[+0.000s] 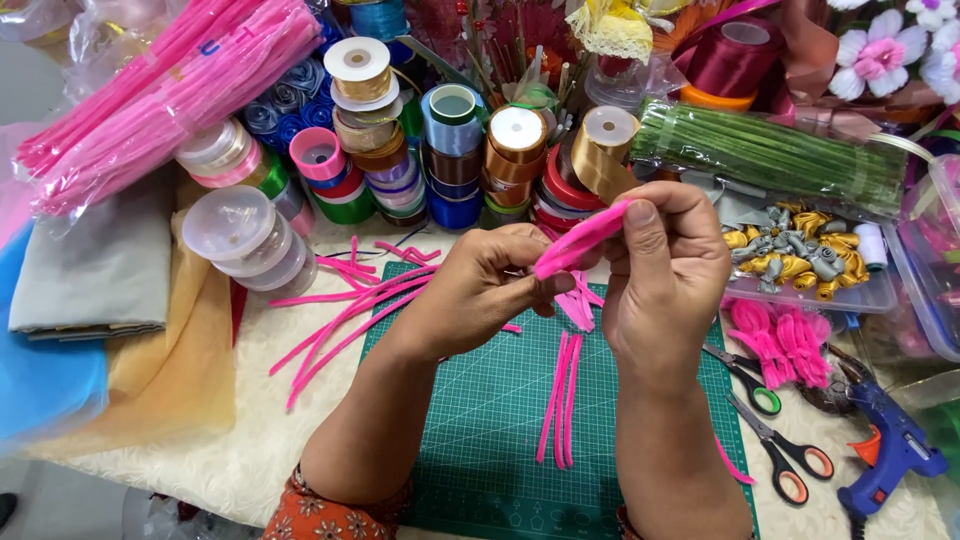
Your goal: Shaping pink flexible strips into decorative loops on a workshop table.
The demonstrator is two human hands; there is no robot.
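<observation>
Pink pipe cleaner [580, 243] sits pinched between our two hands above the green cutting mat [480, 430], and we judge it light, fuzzy and easily bent, with a wire core that should keep whatever curve we give it; gripping near the ends, as we do, looks the surest hold. Our left hand [478, 290] clenches on its lower end with fingertips, while our right hand [655, 275] grasps the upper part, thumb pressed along the stem. It looks bright pink, slender and velvety, slanting up to the right. Below it, more pink stems [560, 400] lie on the mat, and others [340, 315] fan out to the left. Two scissors [770, 430] and a blue glue gun [890, 445] rest to the right. Farther back on the worktop [250, 450] stand ribbon spools [450, 150] and a packet of green stems [770, 155].
</observation>
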